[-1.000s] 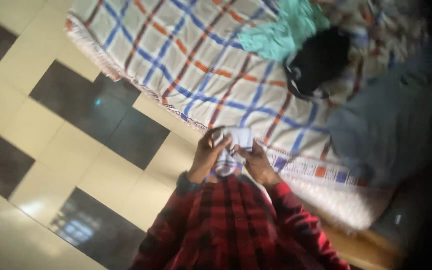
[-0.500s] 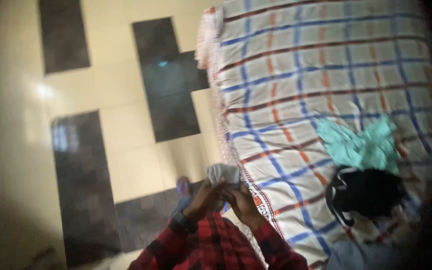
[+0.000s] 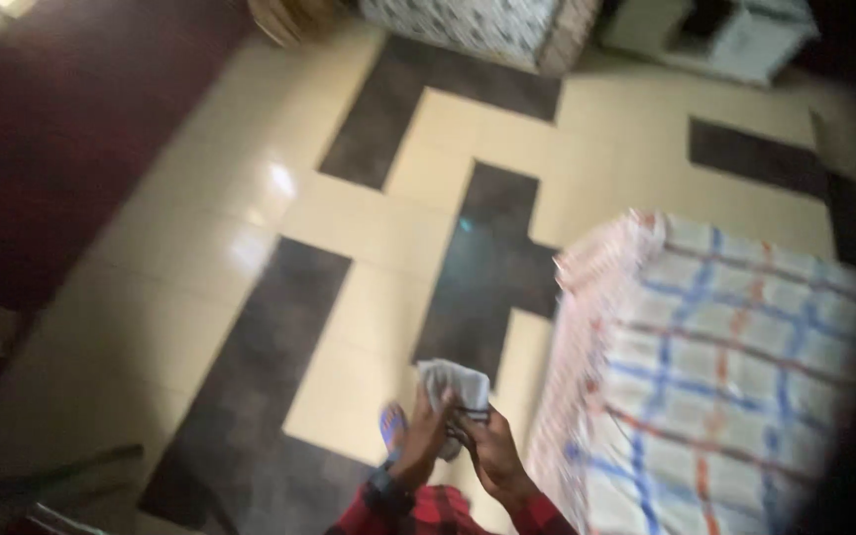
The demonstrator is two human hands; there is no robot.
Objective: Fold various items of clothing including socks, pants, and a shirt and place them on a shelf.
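Note:
A small folded pale grey cloth (image 3: 453, 384) sits between both of my hands at the bottom middle of the head view. My left hand (image 3: 420, 436) grips its lower left side and my right hand (image 3: 492, 454) holds its lower right side. Red and black checked sleeves (image 3: 438, 510) cover my arms. The bed with a white sheet crossed by blue and orange lines (image 3: 715, 396) is just to the right of my hands.
The floor (image 3: 349, 297) is glossy cream and dark tiles. A blue slipper (image 3: 391, 426) shows below my left hand. A dark red wall (image 3: 61, 129) runs along the left. Patterned furniture (image 3: 468, 25) and a pale low unit (image 3: 725, 40) stand at the far end.
The view has swung away from the bed toward the floor and the far side of the room. The clothes on the bed have left the frame. Both hands still hold the folded cloth.

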